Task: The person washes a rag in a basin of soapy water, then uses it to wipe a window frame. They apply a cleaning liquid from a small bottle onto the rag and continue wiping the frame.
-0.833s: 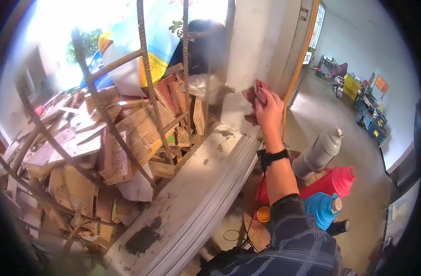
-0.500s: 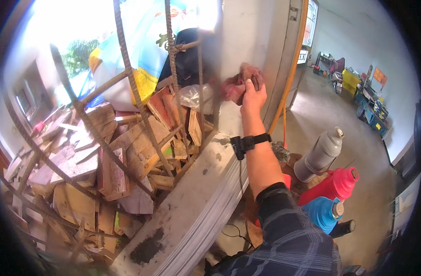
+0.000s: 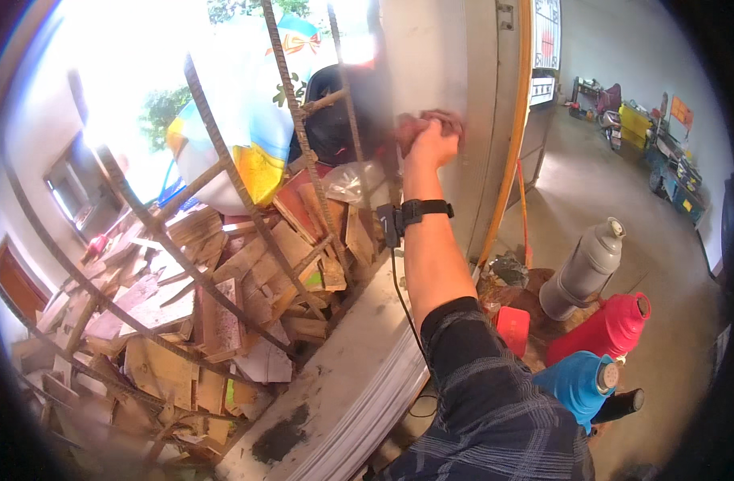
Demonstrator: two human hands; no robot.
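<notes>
My right hand (image 3: 436,147) is closed on a reddish-brown rag (image 3: 413,130) and presses it against the whitish upright side of the window opening (image 3: 427,60). The rag is bunched up and bulges out around my fingers. A black strap with a small device (image 3: 392,224) sits around my wrist, and a thin cable hangs from it. Below my forearm runs the pale window sill (image 3: 359,317), with a dark patch near its lower end. My left hand is out of sight.
Rusty metal bars (image 3: 214,120) stand left of the sill, with a heap of scrap wood (image 3: 246,280) beyond. At right are a grey flask (image 3: 583,268), a red flask (image 3: 603,329) and a blue flask (image 3: 575,389). An orange pole (image 3: 507,152) edges the wall.
The view has shifted, so the room and flasks sit further right. My right hand, still holding the rag, has moved left along the upright surface, and the rag looks more tightly bunched.
</notes>
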